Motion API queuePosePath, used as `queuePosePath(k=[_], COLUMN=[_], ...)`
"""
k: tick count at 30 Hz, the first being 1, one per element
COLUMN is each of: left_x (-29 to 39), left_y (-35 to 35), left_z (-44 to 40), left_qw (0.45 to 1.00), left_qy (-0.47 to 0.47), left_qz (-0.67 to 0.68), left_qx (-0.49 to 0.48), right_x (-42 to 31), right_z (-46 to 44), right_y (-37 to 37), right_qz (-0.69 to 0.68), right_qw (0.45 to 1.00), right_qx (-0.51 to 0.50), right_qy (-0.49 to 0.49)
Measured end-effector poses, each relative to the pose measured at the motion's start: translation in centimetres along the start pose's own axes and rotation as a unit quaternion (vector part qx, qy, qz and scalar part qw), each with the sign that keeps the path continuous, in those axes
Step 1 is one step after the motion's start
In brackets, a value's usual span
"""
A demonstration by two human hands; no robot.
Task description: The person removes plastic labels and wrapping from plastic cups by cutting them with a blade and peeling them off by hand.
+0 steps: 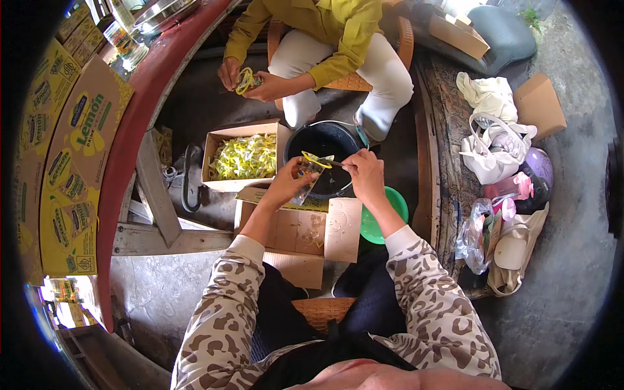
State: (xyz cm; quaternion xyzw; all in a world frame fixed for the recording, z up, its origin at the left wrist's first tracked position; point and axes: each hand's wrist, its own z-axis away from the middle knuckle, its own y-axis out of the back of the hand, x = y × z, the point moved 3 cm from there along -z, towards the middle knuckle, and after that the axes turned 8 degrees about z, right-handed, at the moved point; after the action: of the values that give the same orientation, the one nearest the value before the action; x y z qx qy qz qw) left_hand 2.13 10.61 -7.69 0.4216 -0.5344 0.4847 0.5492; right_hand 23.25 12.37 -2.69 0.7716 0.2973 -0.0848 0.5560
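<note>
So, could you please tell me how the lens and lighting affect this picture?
Head view: black corners and a bowed red table, probably wide-angle distortion; head view, lower left: white glare; head view, centre: the black bucket shows a dim interior, the clear pack no obvious blur.

"From where is the scene viewed?"

"It is viewed from one head-worn camera; the wearer's patterned sleeves (pixel 221 325) are seen from above, nearest the lens."

"Which way is it faced?"

"Forward and steeply down; on the far side a seated co-worker (pixel 325 65) is cut off by the upper edge."

"And the hands?"

"The left hand (pixel 289 183) and right hand (pixel 365 170) are framed near the middle."

"How broadly is it taken?"

"Widely: cartons (pixel 81 175) are included at left, bags (pixel 497 153) at right; the red table edge (pixel 122 162) is shown curved, and the corners are darkened."
</note>
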Motion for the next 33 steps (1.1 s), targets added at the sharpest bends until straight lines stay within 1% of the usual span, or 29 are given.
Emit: queuePosePath(k=[2, 3, 4, 5, 7, 9, 11, 12, 14, 15, 17, 19, 21, 23, 24, 26, 27, 29, 30, 31, 33], left_x=[0.6, 1.2, 1.9, 2.1, 1.3, 1.6, 2.7, 2.6, 2.2, 2.1, 2.1, 1.6, 1.5, 1.8, 2.2, 3.2, 3.6, 4.1, 5.1, 5.1, 5.0], left_y=[0.1, -0.1, -0.4, -0.5, -0.6, -0.7, -1.2, -1.1, -1.0, -0.9, -0.9, -0.8, -0.6, -0.7, -0.6, -0.1, -0.1, 0.0, 0.2, 0.6, 0.9], left_z=[0.1, 0.3, 0.5, 0.7, 0.5, 0.7, 1.3, 1.2, 1.3, 1.3, 1.2, 1.3, 1.2, 1.3, 1.4, 2.1, 2.6, 4.0, 5.0, 5.6, 6.8], left_qw=[0.999, 0.999, 0.998, 0.995, 0.994, 0.993, 0.996, 0.996, 0.994, 0.994, 0.994, 0.994, 0.995, 0.999, 0.999, 0.998, 0.998, 0.997, 0.990, 0.990, 0.982], left_qy=[-0.006, -0.004, 0.028, 0.061, 0.055, 0.048, 0.087, 0.087, 0.098, 0.099, 0.092, 0.088, 0.084, 0.006, 0.005, -0.029, -0.027, 0.029, 0.082, 0.084, 0.155], left_qz=[-0.026, -0.026, -0.049, -0.071, -0.088, -0.103, -0.031, -0.031, 0.050, 0.050, 0.056, 0.055, 0.055, 0.043, 0.043, -0.054, -0.053, -0.068, -0.110, -0.112, -0.096], left_qx=[0.019, 0.019, 0.030, 0.041, 0.039, 0.037, 0.001, 0.001, -0.024, -0.025, -0.032, -0.021, -0.010, -0.017, -0.017, -0.029, -0.027, -0.020, -0.026, -0.021, -0.041], right_x=[-0.1, -0.3, -0.5, -0.7, -1.2, -1.6, -2.0, -2.4, -2.8, -3.0, -3.2, -3.0, -3.0, -3.1, -3.2, -3.4, -3.6, -4.1, -4.5, -4.9, -5.9], right_z=[0.0, 0.1, 0.1, 0.2, 0.1, 0.2, 0.3, 0.3, 0.4, 0.4, 0.5, 0.4, 0.4, 0.6, 0.7, 1.2, 1.5, 2.1, 2.5, 2.9, 3.6], right_y=[0.4, 0.6, 0.8, 1.0, 1.2, 1.0, 0.9, 1.0, 0.9, 0.9, 0.9, 1.1, 1.5, 2.0, 2.2, 2.4, 2.4, 2.3, 2.3, 2.2, 2.1], right_qz=[0.015, 0.032, 0.049, 0.049, 0.043, 0.057, 0.071, 0.075, 0.078, 0.078, 0.078, 0.040, 0.029, 0.018, 0.017, 0.015, 0.011, 0.002, -0.006, -0.016, 0.003], right_qw=[1.000, 0.999, 0.997, 0.997, 0.994, 0.992, 0.988, 0.987, 0.985, 0.984, 0.983, 0.991, 0.992, 0.993, 0.993, 0.993, 0.992, 0.991, 0.990, 0.990, 0.987], right_qx=[0.006, 0.015, 0.024, 0.023, 0.042, 0.047, 0.053, 0.055, 0.056, 0.058, 0.059, 0.045, 0.043, 0.037, 0.033, 0.028, 0.024, 0.017, 0.008, 0.001, -0.003], right_qy=[0.009, 0.029, 0.049, 0.049, 0.089, 0.107, 0.125, 0.134, 0.142, 0.148, 0.154, 0.120, 0.117, 0.114, 0.116, 0.118, 0.124, 0.133, 0.138, 0.143, 0.161])
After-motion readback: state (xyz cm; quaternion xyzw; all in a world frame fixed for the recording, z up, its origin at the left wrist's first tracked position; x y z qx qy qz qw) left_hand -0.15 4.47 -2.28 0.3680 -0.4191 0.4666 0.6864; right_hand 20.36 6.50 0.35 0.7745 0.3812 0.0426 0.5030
